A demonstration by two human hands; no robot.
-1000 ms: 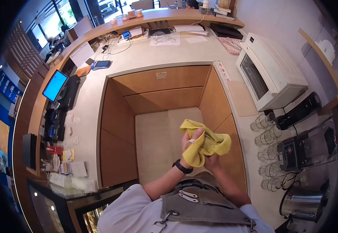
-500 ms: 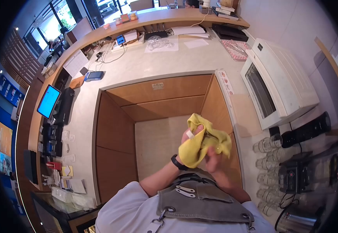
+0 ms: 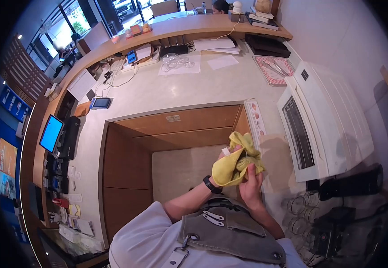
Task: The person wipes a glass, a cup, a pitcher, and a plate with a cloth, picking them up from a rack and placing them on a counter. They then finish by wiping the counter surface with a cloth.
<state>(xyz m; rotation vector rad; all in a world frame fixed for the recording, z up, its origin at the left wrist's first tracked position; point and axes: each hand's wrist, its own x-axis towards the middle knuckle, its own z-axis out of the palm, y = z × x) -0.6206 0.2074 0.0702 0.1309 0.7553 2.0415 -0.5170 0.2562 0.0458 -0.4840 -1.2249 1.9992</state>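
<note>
A bunched yellow cloth (image 3: 226,171) is between my hands, in front of the apron. My left hand (image 3: 235,149), with a white wrap on one finger and a black band on the wrist, is mostly covered by the cloth and grips it. On the cloth's right side, my right hand (image 3: 251,186) pinches its lower edge, thumb up. Inside the folds, a faintly shiny shape shows, too hidden to make out.
On the right counter stand a white toaster oven (image 3: 336,129), several clear glasses (image 3: 297,205) and a black appliance (image 3: 332,228). Tongs lie on a checked tray (image 3: 272,71). Ahead are papers (image 3: 223,62) and cables; to the left, a lit tablet (image 3: 51,133). A person sits beyond the ledge.
The view has shifted, with the oven now larger. The cloth has turned slightly in my hands, and my right hand, blurred before, now shows clearly against its right edge.
</note>
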